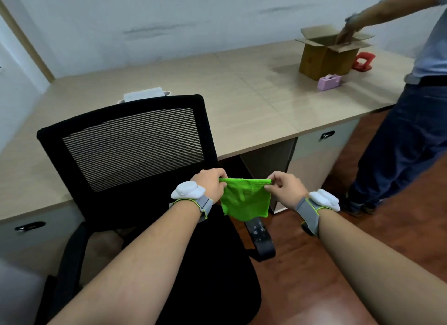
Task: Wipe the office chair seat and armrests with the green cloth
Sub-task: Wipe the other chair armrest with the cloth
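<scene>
A bright green cloth (pixel 245 200) hangs spread in the air between my two hands, above the right side of the chair. My left hand (pixel 211 184) pinches its upper left corner and my right hand (pixel 286 188) pinches its upper right corner. Below stands a black office chair with a mesh backrest (pixel 130 148), a black seat (pixel 217 276) partly hidden by my left forearm, a right armrest (pixel 261 237) just under the cloth, and a left armrest (pixel 70 264).
A long wooden desk (pixel 242 94) runs behind the chair, with drawers underneath. On it stand an open cardboard box (pixel 324 56), a pink tape dispenser (pixel 329 82) and a red hole punch (pixel 362 62). Another person (pixel 411 121) stands at the right, a hand in the box.
</scene>
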Tool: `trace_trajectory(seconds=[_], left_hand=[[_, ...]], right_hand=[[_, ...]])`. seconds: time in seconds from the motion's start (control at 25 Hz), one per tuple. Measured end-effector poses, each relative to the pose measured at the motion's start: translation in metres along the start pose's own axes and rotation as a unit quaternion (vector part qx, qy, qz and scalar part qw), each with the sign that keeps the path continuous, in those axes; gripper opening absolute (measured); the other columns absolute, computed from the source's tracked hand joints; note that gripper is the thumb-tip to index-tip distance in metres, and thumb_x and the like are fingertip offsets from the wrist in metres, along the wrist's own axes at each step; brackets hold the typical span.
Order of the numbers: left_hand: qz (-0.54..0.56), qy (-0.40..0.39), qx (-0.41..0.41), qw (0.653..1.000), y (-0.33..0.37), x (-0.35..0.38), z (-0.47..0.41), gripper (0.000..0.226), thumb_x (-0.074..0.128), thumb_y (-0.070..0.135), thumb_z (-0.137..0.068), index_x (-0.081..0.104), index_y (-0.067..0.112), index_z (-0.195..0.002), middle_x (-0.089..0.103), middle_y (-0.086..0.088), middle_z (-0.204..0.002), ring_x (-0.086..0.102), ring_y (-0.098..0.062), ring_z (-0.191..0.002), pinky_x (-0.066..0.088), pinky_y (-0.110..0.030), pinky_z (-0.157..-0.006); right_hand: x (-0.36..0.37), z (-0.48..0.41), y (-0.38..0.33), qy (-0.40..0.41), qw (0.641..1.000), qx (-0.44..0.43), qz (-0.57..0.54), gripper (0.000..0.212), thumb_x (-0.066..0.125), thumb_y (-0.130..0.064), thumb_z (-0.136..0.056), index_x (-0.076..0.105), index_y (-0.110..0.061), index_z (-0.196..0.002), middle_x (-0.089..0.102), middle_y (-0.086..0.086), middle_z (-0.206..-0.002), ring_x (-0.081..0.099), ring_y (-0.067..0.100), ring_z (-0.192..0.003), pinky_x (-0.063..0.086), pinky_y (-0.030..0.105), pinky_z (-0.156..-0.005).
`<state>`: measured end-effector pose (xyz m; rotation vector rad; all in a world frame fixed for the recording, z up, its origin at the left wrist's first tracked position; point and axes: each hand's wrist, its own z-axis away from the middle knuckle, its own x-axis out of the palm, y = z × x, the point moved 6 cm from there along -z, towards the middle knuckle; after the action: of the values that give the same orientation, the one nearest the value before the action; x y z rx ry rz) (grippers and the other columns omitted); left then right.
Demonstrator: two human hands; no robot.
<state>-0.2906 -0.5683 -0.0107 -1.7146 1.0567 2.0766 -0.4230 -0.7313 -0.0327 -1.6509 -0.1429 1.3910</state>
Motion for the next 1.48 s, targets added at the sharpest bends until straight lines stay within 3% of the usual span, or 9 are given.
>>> trace_trajectory(seconds=[0.12,0.24,0.36,0.48,0.6,0.8,1.2,1.4,1.48], left_hand=[[0.032,-0.035,0.02,0.999,0.009,0.017,-0.032,0.011,0.052,0.022,-0.088,0.061,0.026,-0.094,0.073,0.0,-0.091,0.066,-0.026,-0.091,0.052,-0.036,-0.081],[0.087,-0.052,0.043,0.994,0.015,0.025,-0.065,0.014,0.055,0.017,-0.088,0.063,0.02,-0.099,0.073,0.0,-0.092,0.064,-0.024,-0.094,0.05,-0.035,-0.084],[0.134,-0.086,0.056,0.986,0.012,0.043,-0.095,0.019,0.057,0.013,-0.088,0.061,0.017,-0.105,0.071,-0.005,-0.101,0.064,-0.024,-0.101,0.05,-0.038,-0.09],[0.154,-0.13,0.061,0.978,0.0,0.071,-0.111,0.024,0.056,0.009,-0.088,0.058,0.014,-0.111,0.069,-0.009,-0.111,0.063,-0.024,-0.108,0.049,-0.038,-0.095],[0.141,-0.158,0.063,0.975,-0.02,0.091,-0.109,0.026,0.056,0.009,-0.089,0.057,0.014,-0.114,0.068,-0.01,-0.113,0.062,-0.023,-0.111,0.048,-0.037,-0.096],[0.117,-0.18,0.05,0.975,-0.056,0.107,-0.096,0.026,0.059,0.01,-0.086,0.062,0.014,-0.111,0.07,-0.01,-0.108,0.064,-0.023,-0.106,0.048,-0.032,-0.093],[0.096,-0.247,0.02,0.964,-0.093,0.138,-0.067,0.032,0.062,0.014,-0.085,0.062,0.017,-0.117,0.065,-0.01,-0.117,0.061,-0.024,-0.111,0.046,-0.03,-0.096],[0.088,-0.249,0.039,0.964,-0.094,0.125,-0.081,0.026,0.06,0.015,-0.086,0.063,0.016,-0.112,0.07,-0.007,-0.104,0.064,-0.023,-0.097,0.049,-0.032,-0.09],[0.089,-0.25,0.053,0.963,-0.089,0.123,-0.088,0.025,0.06,0.014,-0.085,0.063,0.014,-0.11,0.071,-0.007,-0.101,0.065,-0.024,-0.096,0.05,-0.033,-0.089]], right_hand=[[-0.005,-0.021,0.013,0.02,0.999,0.035,-0.019,0.021,0.064,-0.017,-0.083,0.054,-0.028,-0.069,0.066,-0.009,-0.065,0.066,0.016,-0.08,0.047,0.03,-0.077],[-0.015,-0.037,0.023,0.057,0.996,0.063,-0.034,0.017,0.063,-0.015,-0.083,0.057,-0.028,-0.074,0.064,-0.012,-0.067,0.066,0.015,-0.084,0.043,0.025,-0.072],[-0.006,-0.05,0.038,0.063,0.993,0.093,-0.044,0.014,0.063,-0.013,-0.084,0.059,-0.026,-0.08,0.069,-0.002,-0.079,0.067,0.019,-0.089,0.047,0.031,-0.081],[0.024,-0.058,0.059,0.04,0.989,0.127,-0.059,0.011,0.063,-0.012,-0.084,0.062,-0.022,-0.088,0.073,0.005,-0.092,0.067,0.019,-0.096,0.048,0.032,-0.089],[0.055,-0.053,0.071,0.011,0.987,0.153,-0.053,0.013,0.064,-0.014,-0.083,0.065,-0.019,-0.095,0.073,0.003,-0.096,0.066,0.014,-0.098,0.046,0.027,-0.087],[0.101,-0.038,0.076,-0.033,0.983,0.177,-0.038,0.012,0.066,-0.022,-0.082,0.066,-0.022,-0.094,0.073,0.001,-0.094,0.066,0.012,-0.096,0.043,0.02,-0.076],[0.152,-0.016,0.074,-0.121,0.977,0.172,0.038,0.024,0.065,-0.024,-0.083,0.068,-0.019,-0.106,0.073,0.005,-0.091,0.065,0.02,-0.095,0.044,0.026,-0.08],[0.118,-0.028,0.073,-0.034,0.979,0.2,0.003,0.016,0.059,-0.028,-0.088,0.07,-0.018,-0.096,0.07,0.007,-0.086,0.063,0.022,-0.087,0.045,0.029,-0.076],[0.1,-0.035,0.081,0.019,0.974,0.221,-0.044,0.018,0.053,-0.025,-0.091,0.069,-0.017,-0.09,0.065,0.004,-0.072,0.058,0.022,-0.075,0.046,0.033,-0.075]])
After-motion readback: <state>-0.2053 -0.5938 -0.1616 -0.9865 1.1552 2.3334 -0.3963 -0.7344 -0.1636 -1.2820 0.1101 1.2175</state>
